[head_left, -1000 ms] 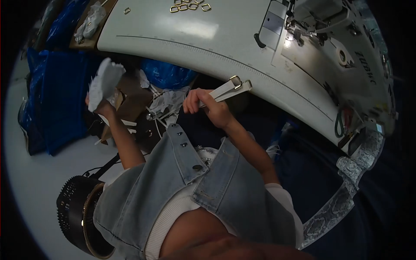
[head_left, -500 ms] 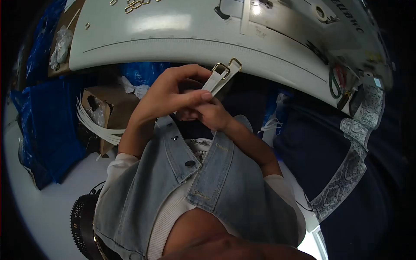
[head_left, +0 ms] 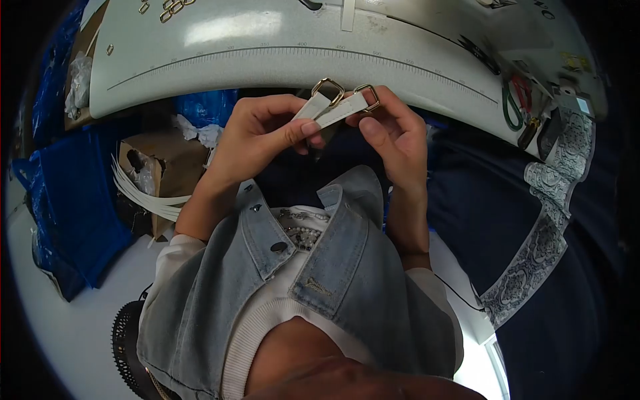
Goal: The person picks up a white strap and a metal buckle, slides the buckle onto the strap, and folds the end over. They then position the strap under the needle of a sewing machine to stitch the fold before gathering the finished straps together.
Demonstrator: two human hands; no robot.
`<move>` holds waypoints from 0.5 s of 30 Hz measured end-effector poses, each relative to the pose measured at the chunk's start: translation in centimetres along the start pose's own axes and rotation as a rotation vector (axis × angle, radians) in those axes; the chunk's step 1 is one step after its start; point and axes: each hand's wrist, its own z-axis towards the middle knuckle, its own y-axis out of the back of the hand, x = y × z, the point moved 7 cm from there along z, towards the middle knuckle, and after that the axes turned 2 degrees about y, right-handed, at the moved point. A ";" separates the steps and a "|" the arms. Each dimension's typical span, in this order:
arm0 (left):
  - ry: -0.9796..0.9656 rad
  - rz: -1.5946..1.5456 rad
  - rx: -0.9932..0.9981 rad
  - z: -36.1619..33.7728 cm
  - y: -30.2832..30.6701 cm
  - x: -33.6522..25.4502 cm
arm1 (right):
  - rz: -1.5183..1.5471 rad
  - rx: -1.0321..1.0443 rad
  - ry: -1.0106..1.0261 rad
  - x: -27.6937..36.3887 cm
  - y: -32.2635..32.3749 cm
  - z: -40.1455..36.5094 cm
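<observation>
My left hand (head_left: 263,137) pinches two narrow white straps between thumb and fingers. One white strap (head_left: 313,107) slants up to a gold-coloured rectangular metal ring (head_left: 341,89). Crossing over it to the right is the other white strap (head_left: 343,111), with a similar metal ring (head_left: 377,100) at its end. My right hand (head_left: 398,137) is beside that right ring, its fingers touching or just behind it. The right thumb stands apart from the strap, and the fingers are spread. The straps' lower ends are hidden by my left hand.
A pale table (head_left: 267,70) with a printed ruler scale lies ahead, with loose metal links (head_left: 175,8) at far left. Scissors (head_left: 480,55) and green-handled pliers (head_left: 512,107) lie right, near a patterned strip (head_left: 553,207). White strips (head_left: 143,193) and a blue bag (head_left: 80,207) are at left.
My right hand has moved up and right, from the lower part of the straps to the right ring. The two straps have fanned apart, and my view has shifted slightly.
</observation>
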 end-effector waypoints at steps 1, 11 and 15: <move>0.005 0.002 -0.016 -0.1 -0.1 0.1 | 0.001 -0.004 -0.001 -0.2 0.0 0.1; -0.052 -0.011 -0.043 -0.6 -0.7 0.1 | 0.336 -0.021 -0.038 -2.2 -0.5 -0.1; -0.036 -0.119 -0.078 -0.5 -0.9 0.3 | 0.330 -0.039 -0.020 -1.8 -0.5 -0.1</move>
